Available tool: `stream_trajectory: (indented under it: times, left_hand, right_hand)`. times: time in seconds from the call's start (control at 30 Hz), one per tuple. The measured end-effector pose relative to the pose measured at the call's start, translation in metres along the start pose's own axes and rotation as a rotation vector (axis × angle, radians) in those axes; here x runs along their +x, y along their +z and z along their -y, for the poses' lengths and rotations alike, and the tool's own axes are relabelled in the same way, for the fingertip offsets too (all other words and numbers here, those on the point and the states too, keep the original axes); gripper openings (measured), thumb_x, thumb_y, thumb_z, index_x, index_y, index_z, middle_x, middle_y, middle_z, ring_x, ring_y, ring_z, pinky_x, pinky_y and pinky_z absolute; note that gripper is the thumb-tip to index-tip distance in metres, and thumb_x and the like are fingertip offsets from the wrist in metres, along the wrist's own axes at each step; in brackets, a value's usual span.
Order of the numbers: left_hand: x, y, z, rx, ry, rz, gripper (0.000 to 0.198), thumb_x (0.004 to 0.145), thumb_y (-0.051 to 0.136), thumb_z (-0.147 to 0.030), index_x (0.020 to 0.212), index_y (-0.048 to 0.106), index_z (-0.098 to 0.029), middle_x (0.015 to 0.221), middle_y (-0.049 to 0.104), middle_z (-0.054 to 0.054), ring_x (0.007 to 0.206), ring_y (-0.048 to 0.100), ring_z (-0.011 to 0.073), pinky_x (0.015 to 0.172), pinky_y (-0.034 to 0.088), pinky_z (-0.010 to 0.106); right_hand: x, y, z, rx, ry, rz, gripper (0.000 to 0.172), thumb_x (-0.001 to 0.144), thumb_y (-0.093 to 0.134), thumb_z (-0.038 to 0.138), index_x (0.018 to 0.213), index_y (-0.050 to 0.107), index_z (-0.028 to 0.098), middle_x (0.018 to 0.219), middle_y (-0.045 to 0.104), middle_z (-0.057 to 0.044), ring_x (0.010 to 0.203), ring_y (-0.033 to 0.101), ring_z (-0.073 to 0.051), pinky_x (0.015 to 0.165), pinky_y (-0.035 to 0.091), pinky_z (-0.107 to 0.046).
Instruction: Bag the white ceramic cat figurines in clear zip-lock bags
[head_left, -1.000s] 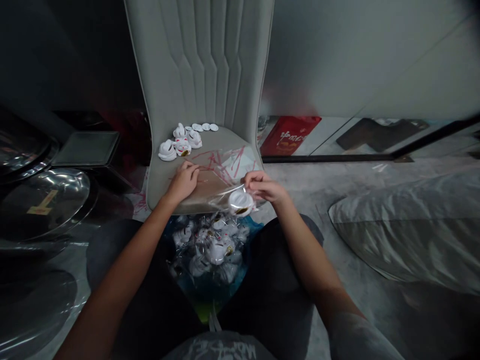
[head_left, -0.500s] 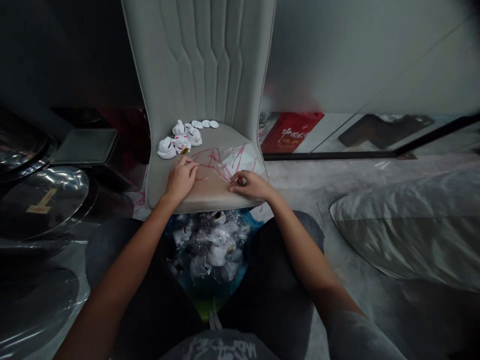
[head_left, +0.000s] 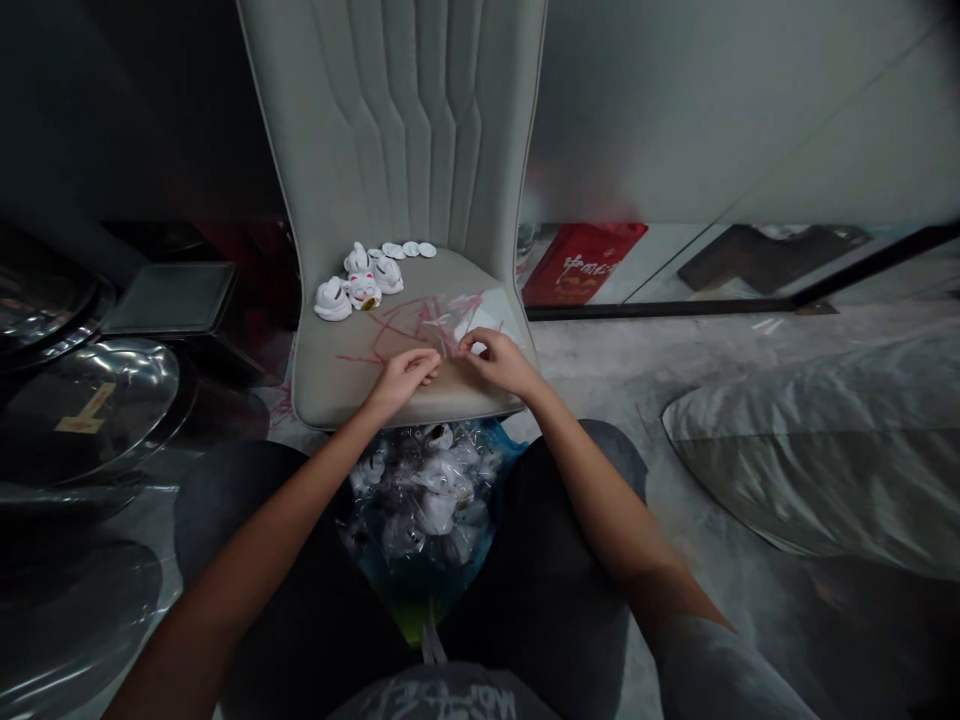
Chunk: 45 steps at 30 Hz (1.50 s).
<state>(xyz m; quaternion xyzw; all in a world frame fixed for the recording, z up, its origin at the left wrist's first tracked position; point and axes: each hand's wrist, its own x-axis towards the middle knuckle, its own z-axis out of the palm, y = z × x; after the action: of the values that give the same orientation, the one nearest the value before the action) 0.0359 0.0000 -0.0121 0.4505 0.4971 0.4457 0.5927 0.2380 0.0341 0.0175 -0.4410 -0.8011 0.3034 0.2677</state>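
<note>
A clear plastic film with pink-red print [head_left: 450, 325] lies across the grey upholstered chair seat [head_left: 330, 345]. My left hand [head_left: 405, 380] and my right hand [head_left: 499, 362] rest on the seat with fingertips close together, pinching the film between them. Behind them stand several white lucky-cat figurines [head_left: 364, 291], with several flat white discs [head_left: 409, 249] by the backrest. A blue bag of plastic-wrapped white figurines [head_left: 427, 495] sits on my lap below the seat edge.
Polished metal round tops [head_left: 82, 400] and a dark tray [head_left: 172, 298] stand to the left of the chair. A red paper bag [head_left: 583, 263] lies behind it. A large grey-silver cushion [head_left: 817, 470] rests on the carpet to the right.
My hands have moved together on the seat, the left one sliding right. The white disc my right hand held a second ago no longer shows, and the film is gathered between my fingers.
</note>
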Motion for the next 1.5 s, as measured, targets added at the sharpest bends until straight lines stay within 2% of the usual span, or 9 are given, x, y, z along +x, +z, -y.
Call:
stream_trajectory:
  times: [0.07, 0.2, 0.4, 0.53, 0.63, 0.77, 0.87, 1.27, 1.5]
  left_hand:
    - [0.001, 0.005, -0.003, -0.164, -0.090, 0.018, 0.021, 0.082, 0.076, -0.032, 0.095, 0.070, -0.016, 0.088, 0.075, 0.006, 0.072, 0.070, 0.0133, 0.070, 0.057, 0.025]
    - [0.008, 0.005, -0.013, -0.187, 0.001, -0.096, 0.015, 0.081, 0.075, -0.024, 0.092, 0.069, -0.016, 0.088, 0.075, 0.005, 0.074, 0.071, 0.0133, 0.068, 0.060, 0.024]
    - [0.018, -0.027, -0.025, -0.110, 0.052, -0.206, 0.013, 0.078, 0.073, -0.020, 0.088, 0.067, -0.014, 0.082, 0.073, 0.005, 0.064, 0.068, 0.0124, 0.058, 0.056, 0.021]
    - [0.016, -0.047, -0.033, -0.049, 0.157, -0.299, 0.016, 0.076, 0.069, -0.019, 0.092, 0.067, -0.016, 0.084, 0.070, 0.003, 0.068, 0.069, 0.0131, 0.061, 0.057, 0.022]
    - [0.014, -0.054, -0.039, 0.001, 0.228, -0.392, 0.016, 0.075, 0.065, -0.016, 0.091, 0.066, -0.017, 0.087, 0.066, 0.000, 0.067, 0.068, 0.0123, 0.064, 0.059, 0.024]
    - [0.015, -0.055, -0.039, 0.009, 0.204, -0.418, 0.021, 0.071, 0.063, -0.013, 0.092, 0.065, -0.018, 0.080, 0.063, -0.002, 0.064, 0.067, 0.0123, 0.062, 0.058, 0.024]
    - [0.017, -0.056, -0.033, -0.050, 0.137, -0.421, 0.025, 0.069, 0.063, -0.012, 0.094, 0.065, -0.018, 0.075, 0.062, -0.004, 0.062, 0.067, 0.0123, 0.059, 0.057, 0.023]
    - [0.016, -0.065, -0.027, -0.269, 0.040, -0.448, 0.018, 0.072, 0.070, -0.018, 0.081, 0.054, -0.018, 0.077, 0.064, -0.003, 0.062, 0.067, 0.0088, 0.064, 0.060, 0.023]
    - [0.024, -0.065, -0.023, -0.213, 0.044, -0.437, 0.035, 0.066, 0.071, -0.012, 0.099, 0.059, -0.019, 0.079, 0.066, -0.004, 0.067, 0.069, 0.0111, 0.067, 0.059, 0.024]
  right_hand:
    - [0.001, 0.006, 0.007, 0.098, -0.048, 0.026, 0.016, 0.089, 0.061, 0.032, 0.087, 0.070, 0.019, 0.091, 0.066, -0.005, 0.082, 0.058, -0.018, 0.071, 0.043, -0.028]
    - [0.005, 0.014, 0.016, 0.146, -0.115, 0.082, 0.028, 0.087, 0.068, 0.047, 0.089, 0.073, 0.019, 0.093, 0.062, -0.005, 0.075, 0.051, -0.015, 0.070, 0.042, -0.028]
    - [0.021, 0.013, 0.013, 0.074, -0.090, -0.130, 0.042, 0.094, 0.058, 0.057, 0.092, 0.073, 0.018, 0.083, 0.059, -0.004, 0.072, 0.049, -0.017, 0.071, 0.041, -0.031]
    - [0.058, 0.015, 0.005, 0.000, -0.119, -0.209, 0.044, 0.099, 0.050, 0.056, 0.095, 0.073, 0.019, 0.090, 0.067, -0.007, 0.088, 0.056, -0.022, 0.090, 0.044, -0.038]
    - [0.090, 0.017, -0.004, -0.113, -0.148, -0.113, 0.049, 0.102, 0.040, 0.055, 0.106, 0.072, 0.019, 0.108, 0.071, -0.010, 0.110, 0.058, -0.027, 0.108, 0.037, -0.047]
    - [0.118, 0.021, -0.017, -0.353, -0.199, -0.040, 0.051, 0.104, 0.033, 0.049, 0.123, 0.068, 0.016, 0.137, 0.063, -0.015, 0.144, 0.037, -0.036, 0.121, 0.016, -0.062]
    - [0.138, 0.026, -0.026, -0.430, -0.214, -0.046, 0.047, 0.104, 0.032, 0.036, 0.130, 0.064, 0.013, 0.146, 0.056, -0.016, 0.150, 0.027, -0.036, 0.122, 0.016, -0.063]
    - [0.209, 0.065, -0.028, -0.324, -0.140, -0.016, 0.060, 0.082, 0.069, 0.036, 0.135, 0.056, 0.010, 0.134, 0.062, -0.021, 0.126, 0.055, -0.035, 0.110, 0.039, -0.049]
    - [0.214, 0.050, -0.024, 0.080, -0.065, -0.277, 0.052, 0.084, 0.066, 0.049, 0.123, 0.058, 0.014, 0.125, 0.065, -0.014, 0.116, 0.059, -0.025, 0.106, 0.044, -0.040]
